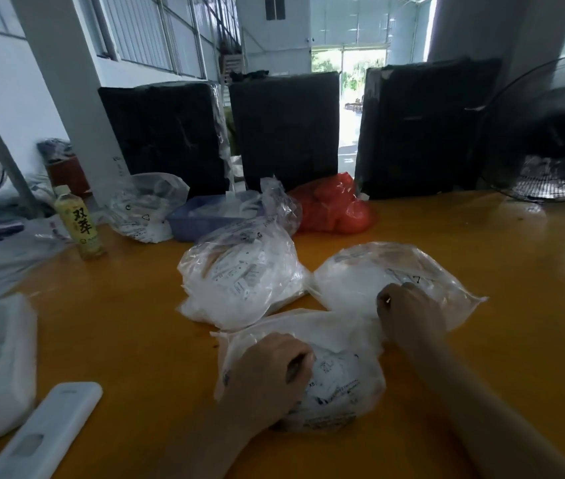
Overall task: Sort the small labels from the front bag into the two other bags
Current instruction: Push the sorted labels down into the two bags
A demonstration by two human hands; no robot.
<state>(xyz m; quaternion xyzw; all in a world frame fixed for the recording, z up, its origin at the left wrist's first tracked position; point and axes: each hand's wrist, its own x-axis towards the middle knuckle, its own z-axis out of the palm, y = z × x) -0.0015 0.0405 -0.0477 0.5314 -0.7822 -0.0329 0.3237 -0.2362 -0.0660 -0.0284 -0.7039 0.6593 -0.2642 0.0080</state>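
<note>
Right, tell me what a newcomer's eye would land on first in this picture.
Three clear plastic bags of small white labels cluster mid-table: the front bag under the left hand, the right bag under the right hand, and the left bag behind. The glossy orange table stands out, as does the red bag behind. Three black wrapped bundles stand along the far edge.

Both arms reach forward from the bottom edge, bare forearms, backs of the hands facing up. Left hand (267,375) sits nearer, fingers curled down with the thumb tucked to the right. Right hand (409,311) reaches further out, knuckles up, fingers bent under.
</note>
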